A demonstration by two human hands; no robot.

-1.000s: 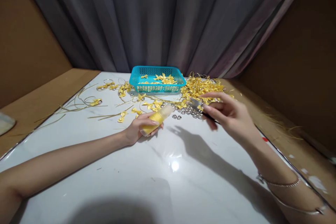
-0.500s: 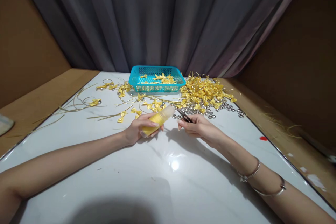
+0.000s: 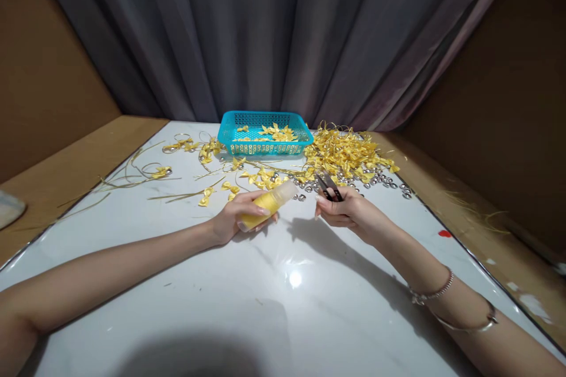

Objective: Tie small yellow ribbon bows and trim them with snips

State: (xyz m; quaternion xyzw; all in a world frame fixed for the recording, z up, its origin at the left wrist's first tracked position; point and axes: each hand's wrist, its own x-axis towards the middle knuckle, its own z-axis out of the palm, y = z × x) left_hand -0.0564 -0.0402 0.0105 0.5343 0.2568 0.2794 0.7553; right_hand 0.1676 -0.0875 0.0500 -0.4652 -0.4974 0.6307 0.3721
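Observation:
My left hand (image 3: 234,218) is closed around a yellow spool (image 3: 260,212) with translucent ends, tilted up to the right. Fingers of my right hand (image 3: 349,212) are wrapped round black thread snips (image 3: 332,191), whose two blades stand apart and point up and to the left. A gap of bare tabletop lies between the spool and my right hand. Just beyond the spool are small yellow ribbon bows (image 3: 263,178). Past the snips lie loose silver bells or beads (image 3: 387,179), too small to tell which.
At the back of the white table (image 3: 221,306) stands a blue mesh basket (image 3: 265,149) with yellow bows inside. Beside it on the right is a large heap of yellow bows (image 3: 342,150) with gold cords. Loose gold cords (image 3: 170,195) lie at the left. A grey curtain (image 3: 256,35) hangs behind.
My right hand has drawn back to the right, away from the spool's end, and the snips have turned more upright. The left hand with the spool has barely moved.

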